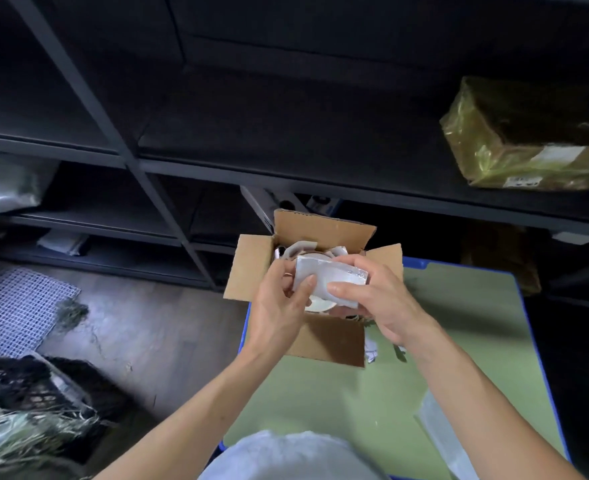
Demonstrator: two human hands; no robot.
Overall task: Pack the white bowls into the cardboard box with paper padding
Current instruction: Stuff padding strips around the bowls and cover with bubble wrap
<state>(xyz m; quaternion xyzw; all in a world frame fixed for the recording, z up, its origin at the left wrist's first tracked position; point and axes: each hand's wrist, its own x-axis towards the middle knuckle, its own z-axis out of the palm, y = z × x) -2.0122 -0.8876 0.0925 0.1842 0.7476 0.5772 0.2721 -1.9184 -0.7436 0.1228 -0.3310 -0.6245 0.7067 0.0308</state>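
**Wrapping a white bowl in paper over the open box**

Both hands meet just above a cardboard box. The left hand [279,306] pinches the near left edge of a sheet of paper padding [324,275], fingers curled onto it. The right hand [376,299] grips the same sheet from the other side, with the thumb laid flat across the paper and the fingers curled round behind. A white bowl [315,304] sits inside the fold, and only a curve of its rim peeks out below the paper. Holding it this way probably lets the paper close round the bowl before it goes down, so the bowls do not knock together.

Directly beneath the hands, the cardboard box [327,341] stands with all four flaps open. Beyond the fingertips, pale curved shapes [300,251] lie inside it. These may be bowls or crumpled paper; it is hard to tell which, and the hands cover the rest of the inside.

The box rests on a green surface [459,341] edged in blue. Below the right wrist lie small paper scraps [371,351], and nearer the body, beside the right forearm, a spare white sheet [442,434]. Far past the hands stand dark shelves [286,168], with a parcel in yellow plastic [521,140] up to the right, cut off by the frame edge.
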